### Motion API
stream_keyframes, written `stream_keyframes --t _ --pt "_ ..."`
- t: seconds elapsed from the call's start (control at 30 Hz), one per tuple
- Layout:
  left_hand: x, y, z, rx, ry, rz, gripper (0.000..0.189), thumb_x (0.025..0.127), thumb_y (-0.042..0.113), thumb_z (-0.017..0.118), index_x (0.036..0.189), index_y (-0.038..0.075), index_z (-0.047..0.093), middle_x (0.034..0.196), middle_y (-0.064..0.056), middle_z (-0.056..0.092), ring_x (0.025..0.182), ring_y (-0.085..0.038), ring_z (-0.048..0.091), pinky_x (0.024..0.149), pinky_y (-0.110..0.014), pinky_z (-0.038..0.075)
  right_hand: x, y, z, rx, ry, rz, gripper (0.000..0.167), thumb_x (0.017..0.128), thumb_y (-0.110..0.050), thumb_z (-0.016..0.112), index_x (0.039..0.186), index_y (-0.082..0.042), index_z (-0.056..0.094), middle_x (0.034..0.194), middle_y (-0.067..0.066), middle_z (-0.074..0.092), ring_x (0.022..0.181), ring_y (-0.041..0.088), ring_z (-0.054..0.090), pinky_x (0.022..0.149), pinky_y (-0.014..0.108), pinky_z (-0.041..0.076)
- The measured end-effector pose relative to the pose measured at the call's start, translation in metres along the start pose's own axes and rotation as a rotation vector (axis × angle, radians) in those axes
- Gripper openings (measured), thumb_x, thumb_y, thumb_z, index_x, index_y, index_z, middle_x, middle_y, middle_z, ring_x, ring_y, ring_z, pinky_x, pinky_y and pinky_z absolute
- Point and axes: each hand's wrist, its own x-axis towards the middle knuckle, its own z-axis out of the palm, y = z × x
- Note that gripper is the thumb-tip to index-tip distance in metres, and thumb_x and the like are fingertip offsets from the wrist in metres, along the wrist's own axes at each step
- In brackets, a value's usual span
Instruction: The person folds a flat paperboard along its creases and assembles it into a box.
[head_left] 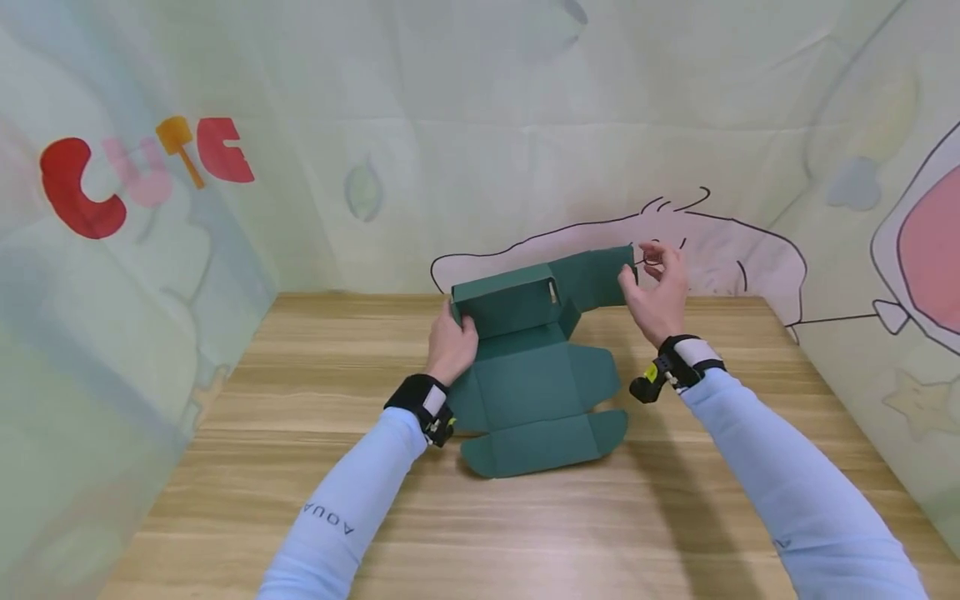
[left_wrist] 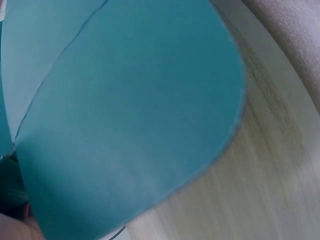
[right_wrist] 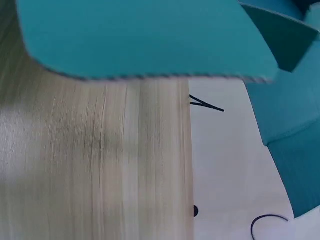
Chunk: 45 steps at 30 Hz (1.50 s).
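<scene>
A dark green cardboard box (head_left: 525, 387), partly folded, lies on the wooden table with its lid panels spread toward the near edge. At its far side a wall is folded up. My left hand (head_left: 452, 343) grips the left end of that wall, thumb on the inner face. My right hand (head_left: 660, 292) is at the outer edge of the side flap (head_left: 597, 279) that sticks out to the right, thumb overlapping the edge and fingers spread apart. A rounded flap (left_wrist: 145, 115) fills much of the left wrist view, hiding most of the left hand. The right wrist view shows another rounded flap (right_wrist: 145, 40) but no fingers.
The wooden table (head_left: 315, 375) ends at a cloth backdrop (head_left: 480, 167) with printed drawings, close behind the box. More backdrop stands along the left and right sides. A small slot (head_left: 553, 290) shows at the right end of the folded wall.
</scene>
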Motion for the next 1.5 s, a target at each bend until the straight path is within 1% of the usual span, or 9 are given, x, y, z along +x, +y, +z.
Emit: stream_keyframes --t 0.13,0.23,0.3,0.4,0.53,0.77,1.0,1.23,1.5 --pt "0.001 0.000 -0.001 0.006 -0.006 0.011 0.041 0.105 0.016 0.038 0.144 0.004 0.042 0.142 -0.025 0.056 0.126 -0.036 0.060 0.108 -0.054 0.048 0.002 0.002 -0.005 0.043 -0.152 0.087 0.051 0.099 -0.026 0.061 0.141 -0.001 0.047 0.139 0.023 0.053 0.131 0.035 0.050 0.115 0.055 0.041" --pt "0.002 0.000 -0.002 0.009 -0.005 0.014 0.039 0.105 0.015 0.038 0.142 0.003 0.044 0.138 -0.025 0.059 0.125 -0.036 0.061 0.106 -0.054 0.049 0.003 0.003 -0.008 0.056 -0.269 0.126 0.055 0.100 -0.031 0.060 0.144 -0.002 0.045 0.140 0.022 0.054 0.130 0.030 0.050 0.116 0.056 0.038" --pt "0.002 0.001 -0.002 0.007 -0.010 0.016 0.038 0.105 0.015 0.038 0.141 0.003 0.045 0.136 -0.025 0.060 0.125 -0.037 0.061 0.106 -0.054 0.049 0.004 0.004 -0.009 0.061 -0.321 0.129 0.053 0.100 -0.032 0.060 0.143 -0.004 0.047 0.135 0.015 0.058 0.123 0.021 0.054 0.112 0.049 0.043" --pt "0.001 0.001 -0.002 0.003 -0.016 0.018 0.036 0.106 0.015 0.037 0.139 0.003 0.045 0.134 -0.025 0.061 0.126 -0.038 0.060 0.106 -0.054 0.049 0.005 0.005 -0.009 0.075 -0.371 0.119 0.047 0.100 -0.031 0.062 0.138 -0.007 0.053 0.121 -0.002 0.064 0.110 0.005 0.058 0.101 0.028 0.050" --pt "0.001 0.001 -0.003 0.000 -0.017 0.017 0.036 0.106 0.015 0.038 0.139 0.003 0.046 0.134 -0.025 0.061 0.125 -0.037 0.061 0.106 -0.054 0.049 0.005 0.007 -0.008 0.109 -0.407 0.116 0.039 0.099 -0.028 0.065 0.130 -0.006 0.057 0.105 -0.019 0.063 0.100 -0.004 0.060 0.086 0.013 0.050" --pt "0.001 0.002 -0.002 -0.002 -0.025 0.009 0.034 0.105 0.015 0.038 0.137 0.004 0.047 0.134 -0.024 0.061 0.117 -0.036 0.063 0.103 -0.055 0.051 0.005 0.008 -0.004 0.104 -0.429 0.161 0.035 0.098 -0.026 0.066 0.124 -0.003 0.060 0.098 -0.026 0.063 0.096 -0.004 0.060 0.085 0.016 0.049" --pt "0.002 0.003 0.000 0.014 -0.001 0.008 0.033 0.105 0.015 0.039 0.135 0.004 0.047 0.131 -0.024 0.062 0.117 -0.036 0.064 0.101 -0.054 0.052 0.003 0.004 -0.007 0.097 -0.463 0.153 0.030 0.097 -0.021 0.067 0.116 0.002 0.061 0.094 -0.020 0.064 0.091 -0.002 0.057 0.081 0.018 0.048" --pt "0.003 0.005 0.006 0.043 0.015 -0.018 0.035 0.104 0.016 0.039 0.135 0.002 0.048 0.131 -0.025 0.062 0.115 -0.037 0.065 0.099 -0.054 0.053 -0.003 0.005 -0.010 0.053 -0.513 0.152 0.037 0.096 -0.020 0.069 0.126 0.000 0.059 0.100 -0.021 0.062 0.096 -0.002 0.056 0.083 0.019 0.048" --pt "0.004 0.005 0.009 0.051 0.036 -0.046 0.036 0.104 0.016 0.039 0.136 0.003 0.049 0.134 -0.024 0.061 0.120 -0.039 0.063 0.100 -0.055 0.052 -0.012 0.001 -0.009 0.099 -0.557 0.109 0.032 0.096 -0.019 0.069 0.122 -0.002 0.061 0.104 -0.015 0.067 0.096 -0.001 0.061 0.083 0.019 0.051"
